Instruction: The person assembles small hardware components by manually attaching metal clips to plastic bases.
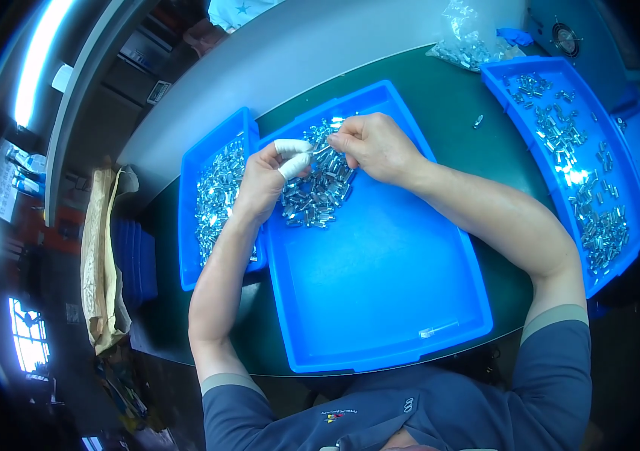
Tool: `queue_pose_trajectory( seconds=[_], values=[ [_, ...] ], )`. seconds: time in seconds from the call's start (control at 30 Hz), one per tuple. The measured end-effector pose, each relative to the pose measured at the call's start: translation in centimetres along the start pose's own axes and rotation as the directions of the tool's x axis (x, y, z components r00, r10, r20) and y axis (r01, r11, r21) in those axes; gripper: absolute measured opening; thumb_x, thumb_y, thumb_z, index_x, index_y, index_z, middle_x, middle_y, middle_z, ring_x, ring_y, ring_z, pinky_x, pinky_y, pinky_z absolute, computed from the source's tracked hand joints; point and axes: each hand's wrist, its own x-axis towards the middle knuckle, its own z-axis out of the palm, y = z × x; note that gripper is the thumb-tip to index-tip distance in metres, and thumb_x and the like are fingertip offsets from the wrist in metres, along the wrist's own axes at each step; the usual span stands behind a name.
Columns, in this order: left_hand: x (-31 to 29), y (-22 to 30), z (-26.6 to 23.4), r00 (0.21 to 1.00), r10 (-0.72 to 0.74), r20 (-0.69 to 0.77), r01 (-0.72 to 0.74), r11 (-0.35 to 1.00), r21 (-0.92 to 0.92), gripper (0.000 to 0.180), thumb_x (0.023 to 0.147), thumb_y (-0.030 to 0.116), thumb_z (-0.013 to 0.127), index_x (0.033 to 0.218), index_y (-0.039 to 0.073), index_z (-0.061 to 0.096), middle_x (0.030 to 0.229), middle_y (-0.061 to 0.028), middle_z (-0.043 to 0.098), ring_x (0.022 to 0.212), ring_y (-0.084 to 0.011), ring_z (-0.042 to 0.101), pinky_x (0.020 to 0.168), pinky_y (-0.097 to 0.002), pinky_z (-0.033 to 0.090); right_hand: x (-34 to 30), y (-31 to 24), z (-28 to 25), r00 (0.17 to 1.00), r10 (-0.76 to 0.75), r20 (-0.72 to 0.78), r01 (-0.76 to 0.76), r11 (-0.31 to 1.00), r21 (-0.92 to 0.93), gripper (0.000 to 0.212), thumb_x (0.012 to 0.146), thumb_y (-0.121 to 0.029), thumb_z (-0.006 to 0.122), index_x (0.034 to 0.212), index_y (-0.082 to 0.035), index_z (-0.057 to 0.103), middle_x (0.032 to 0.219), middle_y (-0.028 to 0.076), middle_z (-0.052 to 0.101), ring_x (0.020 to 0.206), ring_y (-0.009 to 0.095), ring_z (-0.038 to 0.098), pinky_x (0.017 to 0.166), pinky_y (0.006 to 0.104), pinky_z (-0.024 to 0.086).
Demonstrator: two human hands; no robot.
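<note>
Over the far end of the large blue tray (373, 270), my two hands meet above a heap of small shiny metal cylinders (316, 197). My left hand (261, 184) has white coverings on its thumb and forefinger, which pinch a thin, small metal piece (320, 150). From the other side my right hand (382, 146) closes its thumb and forefinger at the end of that piece. The fingers partly hide it, so its exact shape is unclear. A clear, narrow plastic piece (438, 331) lies in the tray's near right corner.
A smaller blue tray (186, 252) full of metal cylinders stands at left. Another blue tray (583, 139) at right holds scattered ones. One loose cylinder (478, 121) and a clear bag (470, 49) of parts lie on the green tabletop (451, 98). A brown paper bag (102, 263) stands far left.
</note>
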Motion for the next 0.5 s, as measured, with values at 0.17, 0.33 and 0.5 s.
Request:
queue_pose_trajectory(
  seconds=[0.17,0.33,0.5],
  values=[
    [-0.08,-0.24,-0.04,0.999,0.019,0.047,-0.022,0.997,0.074,0.022,0.092,0.012,0.074,0.112,0.003,0.07,0.099,-0.0066,0.073,0.087,-0.0131,0.068,0.08,-0.0276,0.055,-0.08,-0.18,0.09,1.0,-0.018,-0.014,0.018,1.0,0.017,0.036,0.097,-0.029,0.063,0.076,-0.001,0.07,0.061,0.009,0.066,0.055,0.019,0.063,0.053,0.0377,0.048],
    [-0.23,-0.24,0.2,0.998,-0.007,0.068,-0.003,0.989,0.148,0.023,0.091,0.011,0.075,0.111,0.0,0.07,0.096,-0.0061,0.073,0.085,-0.0122,0.067,0.078,-0.0272,0.054,-0.12,-0.3,-0.01,1.0,-0.009,0.006,0.009,1.0,0.005,0.034,0.098,-0.027,0.063,0.076,-0.002,0.069,0.061,0.004,0.063,0.056,0.011,0.056,0.052,0.0311,0.043],
    [-0.23,-0.79,0.69,0.999,0.038,0.039,-0.044,0.987,0.151,0.022,0.091,0.01,0.075,0.111,-0.001,0.071,0.095,-0.0069,0.074,0.083,-0.0119,0.067,0.076,-0.0268,0.054,-0.24,-0.59,-0.14,0.999,-0.032,0.001,0.032,0.999,-0.029,0.036,0.098,-0.028,0.062,0.075,-0.001,0.068,0.059,0.005,0.063,0.055,0.011,0.057,0.052,0.0319,0.044]
  ],
)
